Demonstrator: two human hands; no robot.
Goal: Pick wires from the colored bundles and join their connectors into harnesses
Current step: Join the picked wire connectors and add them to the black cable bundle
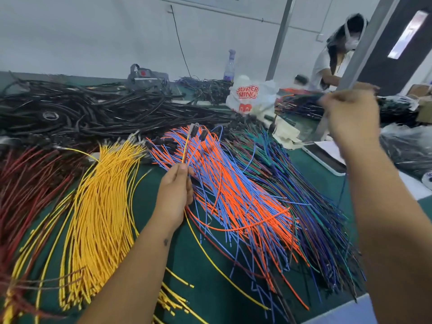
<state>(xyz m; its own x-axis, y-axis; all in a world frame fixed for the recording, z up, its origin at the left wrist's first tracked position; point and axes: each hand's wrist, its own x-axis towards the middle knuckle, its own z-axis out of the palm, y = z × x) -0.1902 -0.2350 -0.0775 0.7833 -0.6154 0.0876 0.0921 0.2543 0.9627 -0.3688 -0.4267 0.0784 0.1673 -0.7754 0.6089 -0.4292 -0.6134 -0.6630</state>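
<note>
Nearest, the green worktop (205, 291) carries fanned bundles of wire: dark red wires (28, 183) at the left edge, yellow wires (98, 206) beside them, orange and blue wires (233, 188) in the middle, and a darker mix of blue, green and purple wires (311, 206) to the right.

The left hand (174, 195) is raised over the gap between the yellow and the orange-blue bundles. Its fingers (184, 168) are pressed together, pinching a few picked wires (187, 148), one yellow among them, which rise to small black connectors (197, 134). A loose yellow wire (222, 270) trails from under this hand across the worktop.

The right hand (353, 118) is held higher and farther out, blurred; its fingers are curled round the end of a dark, multicoloured wire bundle (304, 104) that stretches off to the left of it.

Behind the coloured bundles lies a wide heap of black cables (93, 106). Past that stands a white plastic bag (253, 97) printed in red with "SUPER MING"; what it holds cannot be made out. A clear bottle (230, 66) with a pale purple top stands behind the bag, its label too small to read. Another person (332, 64) in a white top sits at the far right, by the white wall (93, 31).
</note>
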